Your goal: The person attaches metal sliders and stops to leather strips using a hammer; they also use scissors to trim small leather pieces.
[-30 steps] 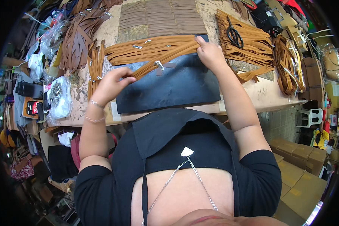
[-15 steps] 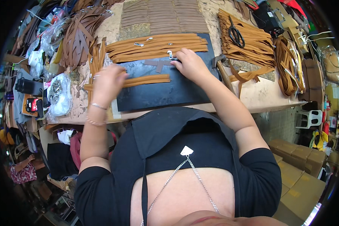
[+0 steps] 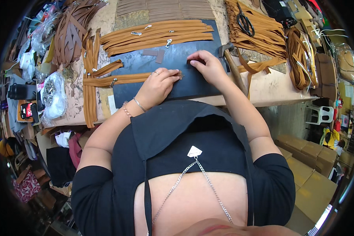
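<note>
My left hand point(image 3: 160, 83) presses its closed fingers on the right end of a tan zipper point(image 3: 131, 78) that lies across a black mat point(image 3: 141, 93). To the right, my right hand point(image 3: 208, 67) pinches a small dark brown piece point(image 3: 190, 62), apparently a leather tab, just above the mat. Beyond the hands lie flat grey-brown tabs point(image 3: 153, 53). A silver zipper pull point(image 3: 168, 43) rests at the near edge of a row of tan zippers point(image 3: 153, 33). Another pull point(image 3: 113, 82) sits on the zipper left of my left hand.
A hammer point(image 3: 233, 65) lies at the mat's right edge. Black scissors point(image 3: 244, 21) rest on a stack of tan zippers point(image 3: 259, 39), beside a coiled bundle point(image 3: 299, 67). More zippers point(image 3: 91, 86) hang over the table edge at left, near brown strips point(image 3: 69, 35) and a plastic bag point(image 3: 54, 94).
My left hand has moved right along the zipper to its end. My right hand has drawn away from the silver pull and tabs, rightward, and now pinches a small brown piece.
</note>
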Motion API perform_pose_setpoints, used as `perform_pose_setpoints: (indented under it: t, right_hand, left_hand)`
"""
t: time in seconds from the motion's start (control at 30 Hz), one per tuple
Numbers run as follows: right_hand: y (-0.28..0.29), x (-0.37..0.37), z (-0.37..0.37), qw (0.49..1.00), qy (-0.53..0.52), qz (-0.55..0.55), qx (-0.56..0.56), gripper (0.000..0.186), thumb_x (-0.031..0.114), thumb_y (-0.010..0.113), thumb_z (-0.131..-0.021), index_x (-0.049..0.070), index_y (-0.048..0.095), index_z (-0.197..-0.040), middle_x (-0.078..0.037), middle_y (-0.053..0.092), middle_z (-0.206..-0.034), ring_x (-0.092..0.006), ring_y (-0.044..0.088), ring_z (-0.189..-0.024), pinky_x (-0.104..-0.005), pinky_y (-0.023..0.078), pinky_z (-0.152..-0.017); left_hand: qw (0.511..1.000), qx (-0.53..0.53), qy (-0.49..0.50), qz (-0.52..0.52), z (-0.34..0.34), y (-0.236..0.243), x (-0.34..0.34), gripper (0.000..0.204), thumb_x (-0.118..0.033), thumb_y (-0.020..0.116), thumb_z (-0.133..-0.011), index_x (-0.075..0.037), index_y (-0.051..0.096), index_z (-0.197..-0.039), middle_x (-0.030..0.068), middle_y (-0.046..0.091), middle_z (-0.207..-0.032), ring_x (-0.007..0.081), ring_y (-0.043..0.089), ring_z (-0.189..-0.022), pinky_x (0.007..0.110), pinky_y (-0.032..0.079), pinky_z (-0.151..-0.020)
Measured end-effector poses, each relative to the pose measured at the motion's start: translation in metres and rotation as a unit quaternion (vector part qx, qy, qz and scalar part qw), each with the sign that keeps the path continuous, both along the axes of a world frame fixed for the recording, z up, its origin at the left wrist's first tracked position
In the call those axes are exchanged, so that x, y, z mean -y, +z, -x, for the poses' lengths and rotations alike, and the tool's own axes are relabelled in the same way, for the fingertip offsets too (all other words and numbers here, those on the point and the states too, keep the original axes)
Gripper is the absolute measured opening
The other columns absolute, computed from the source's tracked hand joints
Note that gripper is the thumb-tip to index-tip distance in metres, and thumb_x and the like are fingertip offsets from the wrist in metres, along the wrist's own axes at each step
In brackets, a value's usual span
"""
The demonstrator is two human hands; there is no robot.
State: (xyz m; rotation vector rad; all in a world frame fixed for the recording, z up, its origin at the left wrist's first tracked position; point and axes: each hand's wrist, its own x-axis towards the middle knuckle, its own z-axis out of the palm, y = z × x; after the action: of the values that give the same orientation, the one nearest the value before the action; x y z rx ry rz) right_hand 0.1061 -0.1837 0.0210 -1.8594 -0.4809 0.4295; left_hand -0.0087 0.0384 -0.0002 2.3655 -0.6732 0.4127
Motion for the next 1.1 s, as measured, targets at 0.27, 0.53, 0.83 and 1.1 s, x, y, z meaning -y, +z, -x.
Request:
perform_pose_setpoints:
  t: [0.27, 0.53, 0.83, 1.1]
  right_hand:
    - [0.003, 0.002, 0.02, 0.992, -0.025, 0.107, 0.06, 0.014, 0.013, 0.072, -0.095, 0.003, 0.071, -0.104, -0.01, 0.073, -0.095, -0.0198, 0.067, -0.088, -0.033, 0.053, -0.083]
    - [0.011, -0.006, 0.03, 0.979, -0.019, 0.196, 0.052, 0.015, 0.018, 0.073, -0.091, 0.004, 0.07, -0.094, -0.016, 0.073, -0.091, -0.0332, 0.07, -0.089, -0.0429, 0.054, -0.081]
    - [0.011, -0.008, 0.027, 0.976, -0.037, 0.201, 0.078, 0.015, 0.019, 0.074, -0.09, 0.004, 0.07, -0.092, -0.015, 0.073, -0.09, -0.0336, 0.07, -0.089, -0.0434, 0.054, -0.08]
    - [0.006, -0.006, 0.026, 0.974, -0.024, 0.201, 0.102, 0.021, 0.023, 0.078, -0.089, 0.004, 0.07, -0.095, -0.013, 0.073, -0.088, -0.0277, 0.068, -0.081, -0.0388, 0.054, -0.074]
  left_hand:
    - [0.999, -0.001, 0.009, -0.031, -0.002, 0.011, 0.013, 0.036, -0.002, 0.071, -0.083, -0.005, 0.072, -0.119, 0.0058, 0.068, -0.123, 0.0288, 0.062, -0.107, 0.039, 0.053, -0.095]
    - [1.0, -0.011, 0.008, -0.004, -0.001, 0.0, 0.009, 0.038, -0.002, 0.071, -0.082, -0.004, 0.072, -0.12, 0.0058, 0.07, -0.126, 0.028, 0.062, -0.105, 0.038, 0.053, -0.095]
    - [1.0, -0.013, 0.004, -0.003, -0.003, 0.001, 0.008, 0.036, -0.002, 0.07, -0.082, -0.005, 0.074, -0.118, 0.0052, 0.071, -0.125, 0.0275, 0.063, -0.105, 0.038, 0.053, -0.095]
    - [1.0, -0.016, 0.006, -0.009, -0.003, 0.004, 0.009, 0.034, -0.003, 0.07, -0.084, -0.005, 0.074, -0.117, 0.005, 0.071, -0.125, 0.028, 0.063, -0.104, 0.039, 0.053, -0.095]
